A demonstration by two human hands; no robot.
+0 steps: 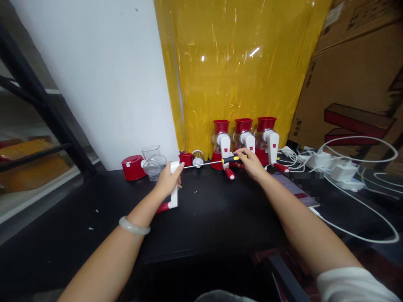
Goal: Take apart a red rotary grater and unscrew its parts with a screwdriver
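My left hand (168,180) is closed around a white crank handle (174,197) with a red grip, held above the black table. In my right hand (250,163) is a screwdriver (231,159) with a black and yellow handle. Its long shaft points left, and the tip reaches the top of the crank handle by my left thumb; whether it sits in a screw I cannot tell. Just behind my left hand are a clear plastic housing (153,165) and a red base (133,167). A red hopper (185,159) and a metal grater drum (197,157) lie behind the screwdriver shaft.
Several assembled red and white rotary graters (267,138) stand along the back. White cables and chargers (344,172) spread over the right side, beside a flat tablet-like device (296,188). A yellow plastic sheet (239,63) and a cardboard box (352,84) stand behind the black table (214,222).
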